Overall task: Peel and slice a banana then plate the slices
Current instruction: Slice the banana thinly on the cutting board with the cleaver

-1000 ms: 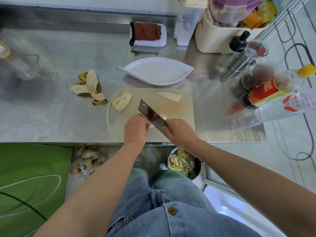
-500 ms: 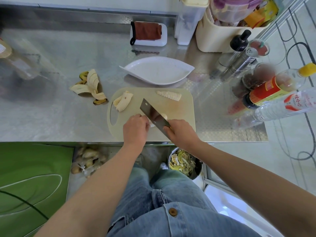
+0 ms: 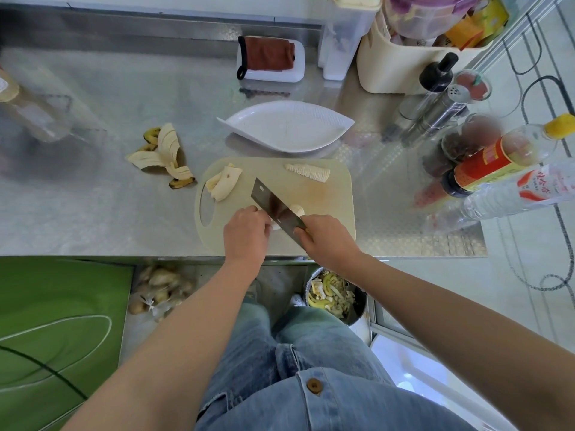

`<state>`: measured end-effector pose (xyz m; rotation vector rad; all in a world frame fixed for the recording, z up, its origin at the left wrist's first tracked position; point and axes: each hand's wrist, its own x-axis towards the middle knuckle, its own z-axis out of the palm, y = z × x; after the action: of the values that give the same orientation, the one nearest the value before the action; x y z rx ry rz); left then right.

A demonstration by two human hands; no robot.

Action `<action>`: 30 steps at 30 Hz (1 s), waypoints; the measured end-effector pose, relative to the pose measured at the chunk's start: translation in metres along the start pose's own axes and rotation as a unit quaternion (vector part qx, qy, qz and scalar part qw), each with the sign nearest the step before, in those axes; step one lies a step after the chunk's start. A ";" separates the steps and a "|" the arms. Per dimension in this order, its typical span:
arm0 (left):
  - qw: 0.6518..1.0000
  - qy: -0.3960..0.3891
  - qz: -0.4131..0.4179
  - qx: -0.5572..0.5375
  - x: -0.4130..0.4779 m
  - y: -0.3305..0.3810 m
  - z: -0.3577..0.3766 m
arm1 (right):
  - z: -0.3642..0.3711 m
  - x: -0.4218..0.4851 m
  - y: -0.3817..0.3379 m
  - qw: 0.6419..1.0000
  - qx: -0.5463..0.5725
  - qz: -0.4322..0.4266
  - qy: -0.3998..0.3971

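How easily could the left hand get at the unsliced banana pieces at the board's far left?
Probably yes. Only bare cutting board lies between the left hand and the unsliced pieces; the cleaver is on its other side. It must first release the banana being cut.

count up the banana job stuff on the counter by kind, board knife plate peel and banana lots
cutting board: 1
knife: 1
white plate: 1
banana peel heap: 1
banana lots on the board: 3 (sliced row, uncut pieces, piece under the knife)
total: 7
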<state>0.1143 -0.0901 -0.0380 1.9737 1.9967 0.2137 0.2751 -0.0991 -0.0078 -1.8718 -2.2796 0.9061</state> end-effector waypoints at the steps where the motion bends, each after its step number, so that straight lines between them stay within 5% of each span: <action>1: 1.000 -0.001 -0.001 0.001 0.000 0.000 0.000 | 0.001 -0.001 0.000 1.000 -0.004 0.003 -0.005; 30: 1.000 -0.013 0.002 0.009 0.001 0.000 0.000 | 0.002 -0.005 -0.002 0.999 -0.005 0.022 -0.026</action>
<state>0.1139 -0.0895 -0.0380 1.9819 1.9845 0.1706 0.2738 -0.1045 -0.0073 -1.9317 -2.2846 0.9637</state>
